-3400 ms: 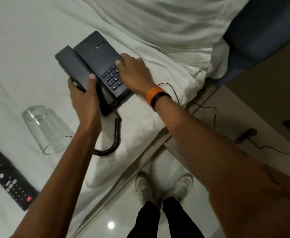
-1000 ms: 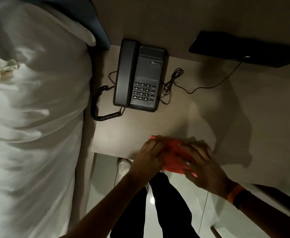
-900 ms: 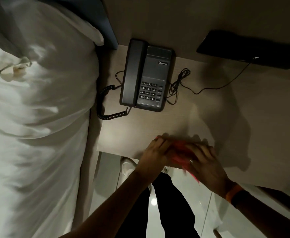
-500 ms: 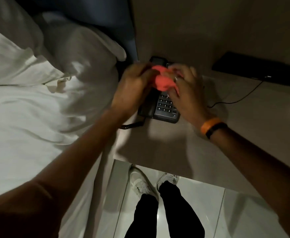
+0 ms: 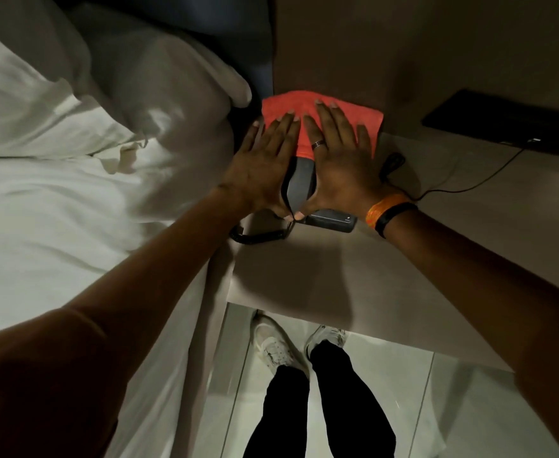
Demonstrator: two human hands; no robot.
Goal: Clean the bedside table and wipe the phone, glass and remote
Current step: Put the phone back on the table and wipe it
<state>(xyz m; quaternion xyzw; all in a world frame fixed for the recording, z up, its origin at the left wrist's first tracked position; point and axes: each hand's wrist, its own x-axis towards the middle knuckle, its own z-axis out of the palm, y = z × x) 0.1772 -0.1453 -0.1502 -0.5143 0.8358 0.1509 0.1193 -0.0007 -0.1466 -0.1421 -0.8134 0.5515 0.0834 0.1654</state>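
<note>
Item 1, nearest to me: a pair of white lace-up shoes [image 5: 279, 347] under black trouser legs, standing on glossy pale floor tiles [image 5: 413, 408].

Item 2: bedside table [image 5: 321, 285], with a flat matt top in a pale wood grain and a straight front edge. It stands just beside the bed.

Item 3: phone [image 5: 301, 180], dark grey smooth plastic. It sits at the table's far left corner against the wall. I can see only the rounded handset between the hands and one lower corner of the base. Its black coiled cord [image 5: 258, 237] loops out at the near left.

Item 4: left hand [image 5: 261, 166] and right hand [image 5: 341, 163], both flat with fingers straight and spread, pressing down side by side. The right one wears a dark ring, with an orange wristband [image 5: 382, 206] and a black one at the wrist.

Item 5: cloth [image 5: 369, 122], red, soft, with a towel-like nap. It is spread as a rough rectangle over the phone's far half, under the fingers.

Item 6: thin black cable [image 5: 470, 184] trailing right across the table.

Item 7: white bedding [image 5: 56, 209], creased.
</note>
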